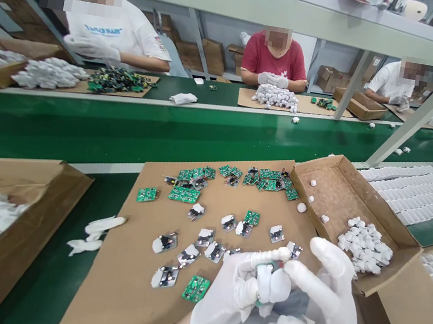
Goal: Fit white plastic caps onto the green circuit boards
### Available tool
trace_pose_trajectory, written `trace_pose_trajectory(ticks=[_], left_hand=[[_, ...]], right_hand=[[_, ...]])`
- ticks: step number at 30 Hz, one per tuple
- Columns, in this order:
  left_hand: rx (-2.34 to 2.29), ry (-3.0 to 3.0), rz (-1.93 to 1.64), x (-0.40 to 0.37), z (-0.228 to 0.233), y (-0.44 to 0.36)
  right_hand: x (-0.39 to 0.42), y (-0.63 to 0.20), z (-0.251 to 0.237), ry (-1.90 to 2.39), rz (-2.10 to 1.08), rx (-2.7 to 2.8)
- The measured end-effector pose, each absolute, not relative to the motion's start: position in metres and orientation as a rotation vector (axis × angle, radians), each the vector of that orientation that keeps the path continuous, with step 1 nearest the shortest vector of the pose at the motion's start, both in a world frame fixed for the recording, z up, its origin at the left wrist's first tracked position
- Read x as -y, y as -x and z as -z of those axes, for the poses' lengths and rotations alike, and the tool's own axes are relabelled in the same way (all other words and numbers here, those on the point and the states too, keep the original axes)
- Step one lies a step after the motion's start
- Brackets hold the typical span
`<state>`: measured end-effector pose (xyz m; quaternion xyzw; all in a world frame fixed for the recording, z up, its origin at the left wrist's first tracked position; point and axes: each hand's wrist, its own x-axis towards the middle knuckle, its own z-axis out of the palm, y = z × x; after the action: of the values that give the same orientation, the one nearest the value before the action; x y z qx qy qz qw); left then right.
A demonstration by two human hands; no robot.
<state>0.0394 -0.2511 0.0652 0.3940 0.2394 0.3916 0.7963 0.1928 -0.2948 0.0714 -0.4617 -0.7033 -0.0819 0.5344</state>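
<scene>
Right now both gloved hands are working close together at the near edge of the cardboard sheet. The left hand and the right hand are meeting over one small part, a white plastic cap with a sliver of green circuit board showing beneath it. Fingertips of both hands are pinching this piece between them, thumbs pressing in from the front, so neither hand is spread.

Judging by this, the step in hand is the pressing of a cap onto a board, and it looks nearly seated. The next move probably calls for an even squeeze so the cap sits square, then a free hand for another part.

Bare green boards and boards already capped are lying scattered on the sheet just ahead of the hands. Loose white caps are piling in the open cardboard box to the right. Across the green conveyor belt, other gloved people are sitting at similar piles.
</scene>
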Motion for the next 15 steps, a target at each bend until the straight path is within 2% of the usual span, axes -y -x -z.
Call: trace_pose_trajectory(ticks=[4,10,12,15], left_hand=[[-0.495,-0.928,-0.806,0.247,-0.068,-0.041],[-0.556,-0.869,-0.775,0.250,-0.068,-0.043],[-0.571,-0.832,-0.755,0.252,-0.066,-0.043],[-0.513,-0.787,-0.769,0.251,-0.064,-0.044]], right_hand=[[0.286,-0.188,-0.079,1.017,0.163,1.774],[0.286,-0.196,-0.079,0.916,-0.224,1.769],[0.285,-0.197,-0.082,0.952,-0.196,1.745],[0.279,-0.193,-0.093,0.949,0.069,1.824]])
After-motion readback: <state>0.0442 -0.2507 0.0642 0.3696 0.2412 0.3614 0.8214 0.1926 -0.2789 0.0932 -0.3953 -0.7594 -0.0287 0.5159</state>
